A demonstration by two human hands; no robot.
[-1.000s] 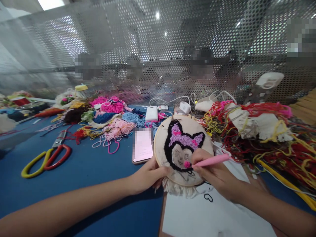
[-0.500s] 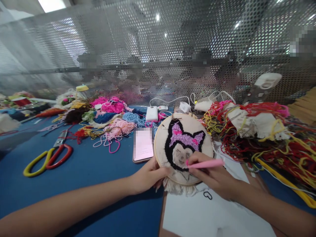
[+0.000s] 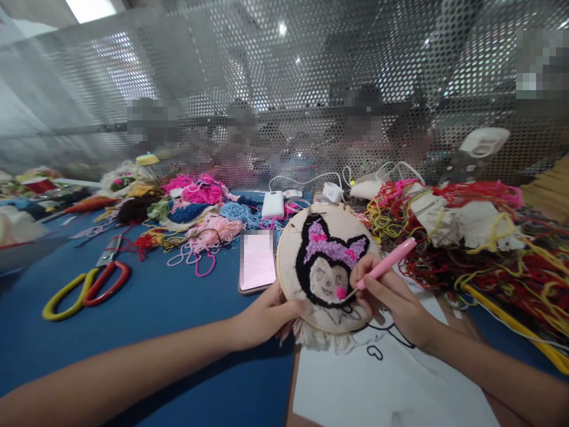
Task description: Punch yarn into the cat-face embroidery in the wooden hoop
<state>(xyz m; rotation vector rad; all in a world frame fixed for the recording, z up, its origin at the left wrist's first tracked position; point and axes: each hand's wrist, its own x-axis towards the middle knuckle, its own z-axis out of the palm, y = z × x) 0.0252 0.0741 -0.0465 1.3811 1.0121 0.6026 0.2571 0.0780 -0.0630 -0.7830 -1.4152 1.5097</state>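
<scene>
My left hand (image 3: 274,314) grips the lower left edge of a round embroidery hoop (image 3: 288,237), thumb on the front and fingers behind. Stretched in the hoop is cream cloth with a black, purple and pink looped-yarn character; its pale face bears drawn lines and a pink cheek patch (image 3: 341,293). My right hand (image 3: 384,290) is closed round a pink punch needle (image 3: 391,261), held at a slant with its metal tip beside that cheek. White fringe (image 3: 322,339) hangs from the hoop's lower edge. Under it lies white paper (image 3: 355,385) with black drawn outlines.
Left on the blue table (image 3: 178,367) are red-and-yellow-handled scissors (image 3: 106,279). A phone (image 3: 258,261) lies beside the hoop. Yarn heaps (image 3: 213,231) run along the back, with a larger tangle (image 3: 489,273) at right. A white charger (image 3: 272,205) and a perforated metal screen (image 3: 267,89) stand behind.
My right hand has drawn back slightly right, and the punch needle has tilted from nearly level to handle-up. The pink cheek patch is now uncovered. My left hand stays on the hoop.
</scene>
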